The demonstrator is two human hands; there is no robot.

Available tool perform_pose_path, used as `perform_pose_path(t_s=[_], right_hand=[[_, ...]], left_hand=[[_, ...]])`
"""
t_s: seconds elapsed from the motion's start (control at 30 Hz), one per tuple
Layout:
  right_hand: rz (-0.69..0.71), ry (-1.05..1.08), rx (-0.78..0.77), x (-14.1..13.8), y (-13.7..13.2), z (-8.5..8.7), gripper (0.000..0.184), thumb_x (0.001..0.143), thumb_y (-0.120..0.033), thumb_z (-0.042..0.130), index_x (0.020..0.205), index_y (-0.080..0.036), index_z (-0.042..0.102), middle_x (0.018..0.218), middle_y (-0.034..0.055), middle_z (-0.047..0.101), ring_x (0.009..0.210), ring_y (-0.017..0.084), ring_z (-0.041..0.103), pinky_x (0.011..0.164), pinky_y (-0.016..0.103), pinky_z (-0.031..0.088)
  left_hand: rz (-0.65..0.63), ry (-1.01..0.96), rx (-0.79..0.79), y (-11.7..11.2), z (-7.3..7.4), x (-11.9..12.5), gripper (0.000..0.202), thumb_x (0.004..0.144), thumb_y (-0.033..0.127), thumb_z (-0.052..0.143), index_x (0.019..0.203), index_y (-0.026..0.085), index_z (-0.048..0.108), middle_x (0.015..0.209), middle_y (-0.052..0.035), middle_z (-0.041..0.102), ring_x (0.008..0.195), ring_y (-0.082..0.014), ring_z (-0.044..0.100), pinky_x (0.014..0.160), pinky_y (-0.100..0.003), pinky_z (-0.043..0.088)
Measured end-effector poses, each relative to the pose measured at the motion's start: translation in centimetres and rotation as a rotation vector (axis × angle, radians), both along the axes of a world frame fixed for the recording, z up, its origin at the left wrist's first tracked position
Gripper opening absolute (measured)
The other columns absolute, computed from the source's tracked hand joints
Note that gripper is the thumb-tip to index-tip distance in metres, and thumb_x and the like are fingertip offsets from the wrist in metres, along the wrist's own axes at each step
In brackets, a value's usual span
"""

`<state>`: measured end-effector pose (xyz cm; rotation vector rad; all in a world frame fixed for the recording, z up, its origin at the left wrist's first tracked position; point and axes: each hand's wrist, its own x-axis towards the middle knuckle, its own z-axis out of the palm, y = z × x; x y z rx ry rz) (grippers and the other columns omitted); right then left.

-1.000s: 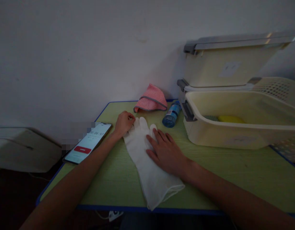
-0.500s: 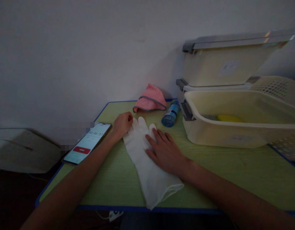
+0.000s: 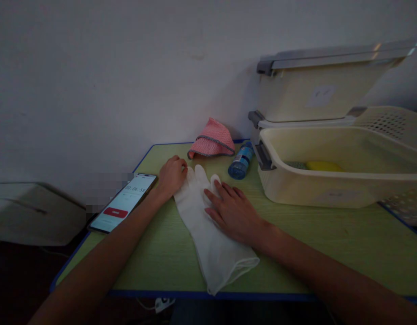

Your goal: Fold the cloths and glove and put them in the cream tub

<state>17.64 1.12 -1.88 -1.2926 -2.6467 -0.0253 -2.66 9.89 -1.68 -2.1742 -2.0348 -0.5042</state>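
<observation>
A white rubber glove lies on the green table, its cuff toward me and its fingers pointing away. My left hand is closed at the glove's far left side, with the fingers curled onto a glove finger; the exact pinch is partly hidden. My right hand rests flat on the glove's right side, fingers spread. Beyond the fingertips sit a crumpled pink cloth with a dark striped edge and a blue bottle lying on its side.
At the left edge lies a phone showing a running timer. A cream basket stands on the right, with a yellow item inside. Behind it is a lidded cream box. The table has a blue rim, and a wall rises behind.
Barely anything differs. My left hand has shifted very slightly at the glove's fingers, and the right hand stays flat on the glove. The phone's timer has advanced by a second.
</observation>
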Motion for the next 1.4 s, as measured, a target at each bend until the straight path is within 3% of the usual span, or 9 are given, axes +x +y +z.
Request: perform_pose_path(t_s=[0.17,0.4,0.53,0.67,0.77,0.97,1.2,1.4], right_hand=[[-0.010,-0.010,-0.009,-0.1,0.0,0.0,0.049,0.092,-0.041,0.034,0.134,-0.017,0.041,0.143,0.0177,0.032,0.126,0.033,0.038,0.099,0.048,0.033],[-0.012,-0.008,-0.030,-0.1,0.1,-0.1,0.048,0.091,-0.039,0.038,0.133,-0.016,0.043,0.142,0.0184,0.034,0.127,0.033,0.036,0.101,0.049,0.031],[-0.019,-0.006,-0.045,-0.1,0.0,-0.1,0.048,0.091,-0.039,0.038,0.132,-0.016,0.044,0.142,0.0185,0.034,0.128,0.033,0.035,0.101,0.049,0.030],[-0.015,-0.008,-0.054,-0.1,0.0,0.0,0.048,0.091,-0.039,0.037,0.133,-0.016,0.043,0.142,0.0190,0.034,0.128,0.033,0.034,0.101,0.049,0.030],[-0.017,-0.016,-0.057,-0.1,0.1,0.0,0.048,0.091,-0.039,0.037,0.133,-0.016,0.043,0.142,0.0189,0.034,0.128,0.033,0.035,0.101,0.049,0.030],[-0.010,-0.015,-0.035,-0.1,0.1,-0.3,0.048,0.091,-0.038,0.038,0.132,-0.016,0.044,0.142,0.0184,0.035,0.128,0.033,0.035,0.101,0.049,0.030],[-0.006,-0.020,-0.033,-0.1,0.2,-0.1,0.047,0.091,-0.038,0.038,0.132,-0.016,0.044,0.141,0.0187,0.035,0.127,0.033,0.036,0.101,0.049,0.031],[0.001,-0.016,-0.018,-0.1,0.0,-0.1,0.046,0.090,-0.037,0.038,0.131,-0.015,0.045,0.140,0.0195,0.036,0.126,0.034,0.037,0.100,0.049,0.032]], left_hand=[[-0.104,0.082,-0.007,-0.6,-0.1,0.8,0.024,0.085,0.027,0.044,0.094,0.013,0.062,0.098,-0.0112,0.057,0.096,-0.0241,0.055,0.082,-0.032,0.043],[-0.082,0.242,-0.025,-1.3,0.0,1.3,0.025,0.088,0.026,0.040,0.098,0.012,0.059,0.102,-0.0129,0.057,0.098,-0.0252,0.054,0.080,-0.034,0.044],[-0.030,0.149,-0.032,-1.1,1.2,-1.1,0.024,0.087,0.025,0.040,0.091,0.014,0.061,0.096,-0.0111,0.061,0.090,-0.0235,0.058,0.076,-0.032,0.044],[-0.001,0.014,-0.144,-1.3,2.5,-4.0,0.023,0.081,0.024,0.042,0.086,0.015,0.063,0.085,-0.0090,0.067,0.077,-0.0202,0.061,0.070,-0.029,0.044],[-0.053,-0.032,-0.268,-1.6,2.8,-5.2,0.023,0.077,0.029,0.047,0.080,0.014,0.064,0.080,-0.0086,0.067,0.073,-0.0198,0.062,0.066,-0.027,0.043],[-0.130,-0.098,-0.460,-1.4,2.0,-5.6,0.022,0.066,0.038,0.057,0.067,0.016,0.062,0.067,-0.0046,0.064,0.064,-0.0192,0.059,0.059,-0.027,0.040],[-0.128,-0.151,-0.455,-1.0,1.5,-5.2,0.010,0.059,0.027,0.059,0.059,0.018,0.055,0.060,0.0001,0.058,0.061,-0.0170,0.056,0.057,-0.026,0.039],[-0.107,-0.194,-0.403,-0.9,1.7,-5.0,0.009,0.060,0.021,0.058,0.065,0.018,0.051,0.063,0.0005,0.057,0.062,-0.0158,0.056,0.059,-0.025,0.042]])
